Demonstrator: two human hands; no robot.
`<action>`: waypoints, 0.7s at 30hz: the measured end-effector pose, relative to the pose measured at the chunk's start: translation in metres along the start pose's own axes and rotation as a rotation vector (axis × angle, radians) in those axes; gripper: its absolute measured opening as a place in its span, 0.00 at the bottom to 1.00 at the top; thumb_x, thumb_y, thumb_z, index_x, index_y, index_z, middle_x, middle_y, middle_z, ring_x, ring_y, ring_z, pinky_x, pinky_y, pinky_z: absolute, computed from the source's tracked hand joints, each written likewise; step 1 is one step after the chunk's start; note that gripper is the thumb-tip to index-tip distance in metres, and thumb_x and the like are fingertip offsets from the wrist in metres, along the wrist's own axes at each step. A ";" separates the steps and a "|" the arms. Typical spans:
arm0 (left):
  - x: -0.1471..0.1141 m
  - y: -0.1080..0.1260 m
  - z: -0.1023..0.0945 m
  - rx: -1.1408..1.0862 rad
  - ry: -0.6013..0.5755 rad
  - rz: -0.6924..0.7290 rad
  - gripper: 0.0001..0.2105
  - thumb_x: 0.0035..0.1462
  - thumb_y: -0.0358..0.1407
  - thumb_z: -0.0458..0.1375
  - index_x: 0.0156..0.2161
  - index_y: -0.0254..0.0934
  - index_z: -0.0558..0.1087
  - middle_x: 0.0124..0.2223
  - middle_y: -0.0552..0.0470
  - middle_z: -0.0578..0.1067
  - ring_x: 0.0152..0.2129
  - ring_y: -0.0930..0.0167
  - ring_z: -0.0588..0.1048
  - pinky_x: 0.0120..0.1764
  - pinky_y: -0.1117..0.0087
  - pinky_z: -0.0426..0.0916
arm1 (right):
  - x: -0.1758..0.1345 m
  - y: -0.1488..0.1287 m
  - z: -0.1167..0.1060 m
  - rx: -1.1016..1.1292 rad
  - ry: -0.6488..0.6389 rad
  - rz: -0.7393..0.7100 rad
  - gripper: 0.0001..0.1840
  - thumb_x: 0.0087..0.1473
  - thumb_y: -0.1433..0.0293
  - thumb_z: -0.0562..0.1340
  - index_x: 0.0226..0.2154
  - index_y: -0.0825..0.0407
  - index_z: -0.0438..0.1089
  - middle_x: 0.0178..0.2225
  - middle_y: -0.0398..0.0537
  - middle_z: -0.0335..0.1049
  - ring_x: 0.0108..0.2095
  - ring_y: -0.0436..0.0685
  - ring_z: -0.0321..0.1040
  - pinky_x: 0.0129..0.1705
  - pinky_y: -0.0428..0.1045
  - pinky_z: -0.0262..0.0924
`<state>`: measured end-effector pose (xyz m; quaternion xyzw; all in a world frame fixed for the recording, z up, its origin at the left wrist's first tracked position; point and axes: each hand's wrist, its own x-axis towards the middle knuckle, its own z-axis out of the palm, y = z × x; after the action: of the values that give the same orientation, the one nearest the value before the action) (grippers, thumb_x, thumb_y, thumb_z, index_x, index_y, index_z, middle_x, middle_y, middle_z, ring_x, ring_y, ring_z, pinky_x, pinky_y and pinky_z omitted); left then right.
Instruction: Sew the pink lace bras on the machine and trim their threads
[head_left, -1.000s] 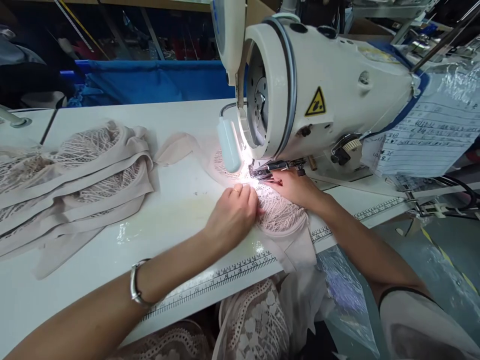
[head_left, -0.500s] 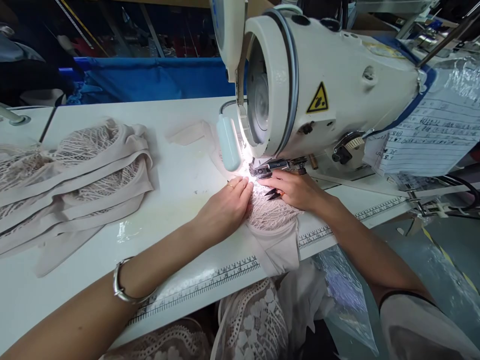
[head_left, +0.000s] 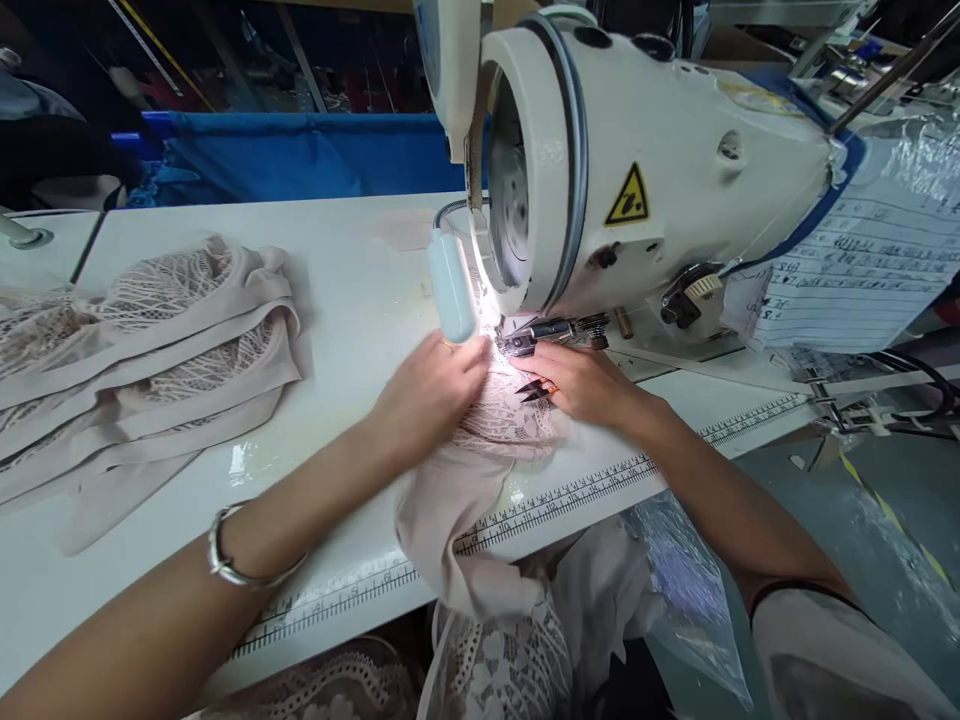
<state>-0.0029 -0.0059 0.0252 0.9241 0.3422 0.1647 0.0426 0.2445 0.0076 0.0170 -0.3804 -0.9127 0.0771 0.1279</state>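
Pale pink lace fabric (head_left: 517,410) lies under the presser foot (head_left: 517,343) of a white sewing machine (head_left: 675,150), with a plain band (head_left: 450,510) hanging over the table's front edge. My left hand (head_left: 435,395), slightly blurred, is closed at the fabric's left side, thumb and fingers together close to the needle area. In my right hand (head_left: 592,385) are thread snips (head_left: 538,389), dark blades pointing left and an orange handle partly hidden in the palm. Its fingertips touch the fabric just right of the foot. A bright lamp (head_left: 452,288) hides part of the stitching spot.
A pile of similar lace pieces (head_left: 187,340) lies on the white table (head_left: 337,300) to the left. Printed rulers (head_left: 570,500) run along the front edge. Handwritten paper (head_left: 847,260) hangs at right, above a metal tape guide (head_left: 832,395). More lace (head_left: 502,650) covers my lap.
My left hand has shifted left and slightly away from me. The lace has turned, and its plain band now swings left over the edge. The fabric behind the lamp shows less.
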 end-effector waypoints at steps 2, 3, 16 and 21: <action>-0.001 0.021 0.008 -0.056 0.037 -0.039 0.16 0.68 0.25 0.46 0.56 0.28 0.69 0.52 0.35 0.76 0.48 0.60 0.74 0.50 0.55 0.72 | -0.001 0.002 0.002 0.031 0.006 -0.018 0.20 0.55 0.78 0.53 0.44 0.52 0.75 0.36 0.49 0.71 0.35 0.55 0.66 0.33 0.47 0.57; -0.003 0.030 0.012 -0.076 0.033 -0.053 0.15 0.68 0.26 0.46 0.56 0.28 0.68 0.51 0.35 0.75 0.48 0.60 0.74 0.50 0.55 0.72 | -0.001 0.004 0.002 0.052 0.011 -0.025 0.20 0.54 0.79 0.53 0.43 0.52 0.75 0.36 0.49 0.71 0.35 0.55 0.66 0.33 0.47 0.58; 0.001 0.005 0.004 -0.267 -0.065 0.035 0.16 0.72 0.33 0.43 0.43 0.32 0.74 0.40 0.43 0.75 0.39 0.65 0.71 0.46 0.60 0.68 | -0.002 0.012 0.005 0.040 0.135 -0.251 0.18 0.63 0.77 0.52 0.39 0.50 0.77 0.48 0.51 0.77 0.51 0.61 0.68 0.46 0.56 0.66; 0.003 -0.017 0.005 -0.278 -0.042 0.071 0.18 0.73 0.36 0.43 0.50 0.34 0.76 0.44 0.43 0.76 0.40 0.64 0.73 0.45 0.60 0.68 | -0.002 0.014 0.007 0.011 0.162 -0.295 0.21 0.63 0.80 0.51 0.45 0.49 0.77 0.45 0.49 0.79 0.50 0.60 0.69 0.47 0.58 0.65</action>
<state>-0.0095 0.0091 0.0185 0.9241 0.2821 0.1928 0.1713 0.2526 0.0156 0.0065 -0.2467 -0.9448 0.0317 0.2133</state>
